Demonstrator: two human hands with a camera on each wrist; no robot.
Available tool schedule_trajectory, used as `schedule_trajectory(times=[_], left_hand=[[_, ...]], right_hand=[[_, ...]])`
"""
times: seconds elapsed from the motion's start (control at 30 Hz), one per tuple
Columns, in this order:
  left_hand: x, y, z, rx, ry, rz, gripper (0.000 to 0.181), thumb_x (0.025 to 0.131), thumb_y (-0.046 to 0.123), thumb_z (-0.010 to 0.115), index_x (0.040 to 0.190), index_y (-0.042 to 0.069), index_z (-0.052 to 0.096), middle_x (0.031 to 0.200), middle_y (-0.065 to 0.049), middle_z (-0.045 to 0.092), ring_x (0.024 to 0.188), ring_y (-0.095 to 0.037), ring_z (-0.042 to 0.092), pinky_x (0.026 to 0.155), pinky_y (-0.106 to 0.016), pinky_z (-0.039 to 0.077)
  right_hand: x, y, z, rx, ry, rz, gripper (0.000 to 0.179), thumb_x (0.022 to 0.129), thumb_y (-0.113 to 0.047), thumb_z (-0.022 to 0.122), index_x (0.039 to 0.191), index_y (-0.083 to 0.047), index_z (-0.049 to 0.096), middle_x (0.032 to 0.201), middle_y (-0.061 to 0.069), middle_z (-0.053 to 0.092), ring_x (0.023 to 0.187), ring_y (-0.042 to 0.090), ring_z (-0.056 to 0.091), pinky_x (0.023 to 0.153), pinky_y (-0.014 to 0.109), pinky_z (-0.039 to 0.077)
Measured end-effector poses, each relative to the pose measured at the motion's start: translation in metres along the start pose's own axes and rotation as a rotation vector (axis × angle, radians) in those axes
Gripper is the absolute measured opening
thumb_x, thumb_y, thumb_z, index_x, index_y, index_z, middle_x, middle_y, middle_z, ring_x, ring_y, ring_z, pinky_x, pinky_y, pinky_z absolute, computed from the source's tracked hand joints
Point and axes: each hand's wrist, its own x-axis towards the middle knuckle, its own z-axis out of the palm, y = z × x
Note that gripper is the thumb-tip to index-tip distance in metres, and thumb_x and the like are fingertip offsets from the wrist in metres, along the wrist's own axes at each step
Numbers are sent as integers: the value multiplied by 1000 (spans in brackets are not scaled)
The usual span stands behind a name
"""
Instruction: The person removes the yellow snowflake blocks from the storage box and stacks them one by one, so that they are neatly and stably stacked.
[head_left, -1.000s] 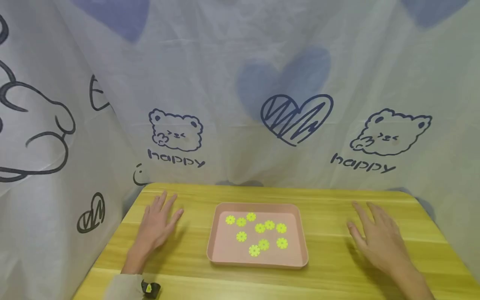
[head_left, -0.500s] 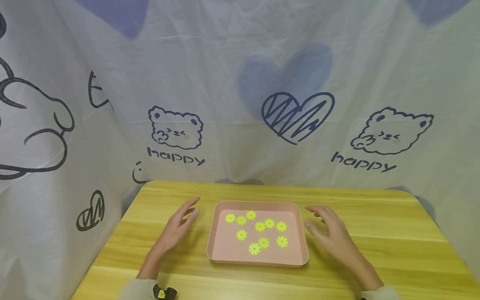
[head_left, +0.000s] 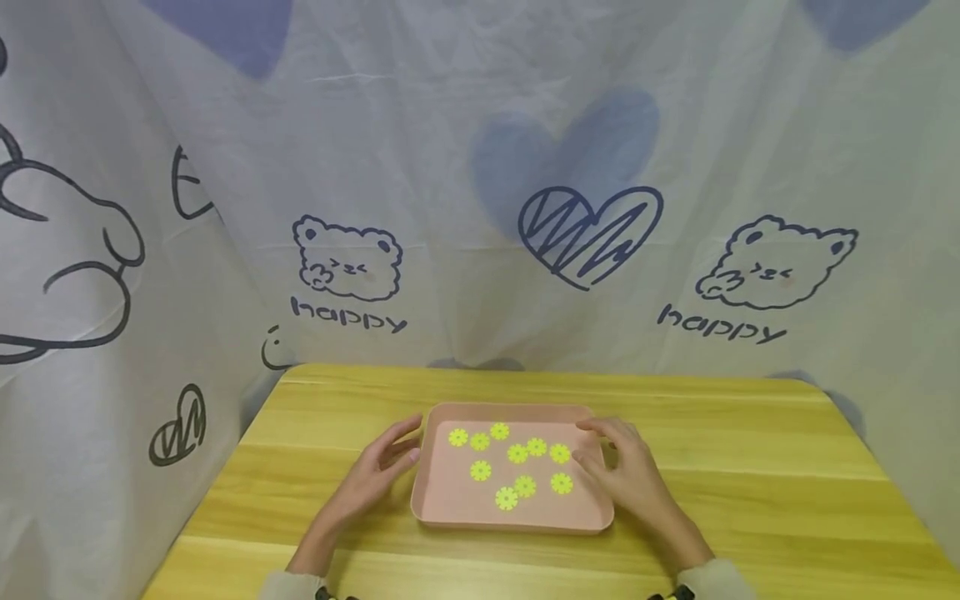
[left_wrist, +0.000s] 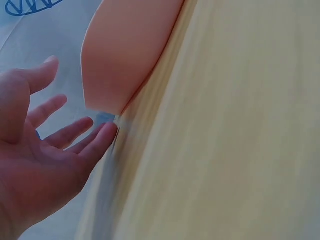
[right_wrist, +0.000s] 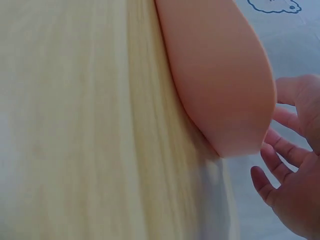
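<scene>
A shallow pink tray (head_left: 517, 525) lies on the wooden table, with several yellow-green flower-shaped pieces (head_left: 481, 471) scattered over its floor. My left hand (head_left: 371, 473) is beside the tray's left wall, fingers loosely bent and spread, thumb near the rim. In the left wrist view a gap shows between that hand (left_wrist: 55, 145) and the tray wall (left_wrist: 125, 55). On the other side my right hand (head_left: 633, 473) overlaps the tray's right rim, thumb and fingertips over the inside edge. The right wrist view shows its relaxed fingers (right_wrist: 280, 155) around the tray's end, holding nothing.
The yellow wood-grain table (head_left: 750, 467) extends on both sides of the tray. Behind it hangs a pale cloth (head_left: 465, 167) printed with hearts, bear faces and the word "happy". More of this cloth closes off the left side.
Both hands have come inward from the table's sides toward the tray. The right hand now overlaps the right rim, and the left is close to the left wall. The tray and pieces stay put.
</scene>
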Motion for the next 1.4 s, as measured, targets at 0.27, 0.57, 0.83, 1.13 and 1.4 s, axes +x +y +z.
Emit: schedule_trajectory(times=[0.27,0.57,0.83,1.13,1.4], left_hand=[[3,-7,3,-66,-39,-43,62,101,5,64,157,1,37,163,-21,32,146,-45,35,115,-48,39],[7,-10,4,-63,-30,-65,60,100,2,64,155,0,40,162,-20,34,146,-43,35,115,-44,38],[7,-14,1,-113,-11,-79,59,99,6,69,153,3,45,160,-18,39,146,-42,38,116,-45,38],[2,-25,2,-195,-6,-70,59,98,5,70,151,1,46,158,-21,41,144,-43,39,111,-34,44],[3,-24,1,-219,-11,-66,60,98,7,70,152,2,45,159,-19,40,145,-42,39,110,-30,45]], right_hand=[[3,0,13,63,-28,4,39,83,-7,86,119,-7,71,119,2,70,112,27,61,91,50,55],[5,-2,21,33,-24,-19,38,79,-2,88,114,-3,73,114,6,71,110,28,60,90,52,53],[10,-2,26,-75,-126,45,34,82,-6,84,115,-5,73,115,4,69,107,24,57,90,49,52],[12,-5,33,-269,-217,8,34,82,-11,87,112,-4,73,110,6,66,103,24,57,87,46,54],[13,-6,36,-324,-266,1,30,87,-10,83,113,-1,73,112,9,63,109,28,57,90,51,53]])
